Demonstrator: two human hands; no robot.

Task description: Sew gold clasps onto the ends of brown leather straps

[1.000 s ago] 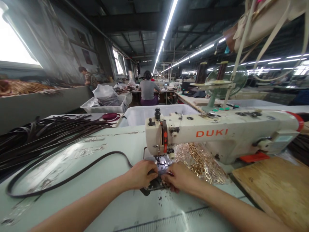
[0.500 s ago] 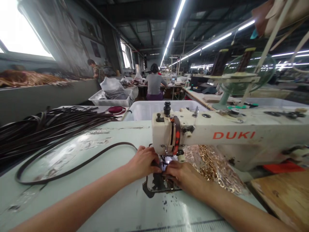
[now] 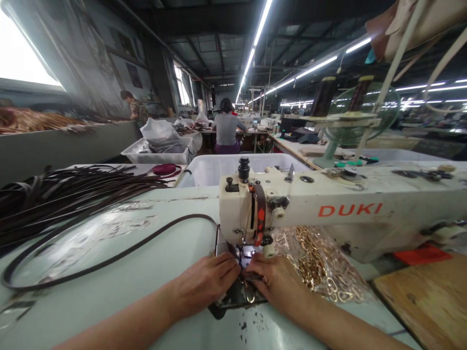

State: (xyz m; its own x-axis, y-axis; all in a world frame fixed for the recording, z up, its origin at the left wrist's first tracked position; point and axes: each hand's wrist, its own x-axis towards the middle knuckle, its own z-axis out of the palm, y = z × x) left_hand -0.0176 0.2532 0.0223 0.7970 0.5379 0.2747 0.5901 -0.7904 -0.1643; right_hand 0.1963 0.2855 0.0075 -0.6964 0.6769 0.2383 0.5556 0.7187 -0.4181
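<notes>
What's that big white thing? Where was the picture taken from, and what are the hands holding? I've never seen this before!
The big white thing is a sewing machine marked DUKI. Every picture comes from a camera worn on a person's head, looking forward and down. The person's right hand pinches a small dark piece, and a gold-coloured loop shows just below. The left hand is curled close by, hiding whatever it may hold. On the pale table lie a curving dark strap, a pile of dark strips and a clear bag of gold-coloured metal pieces.
</notes>
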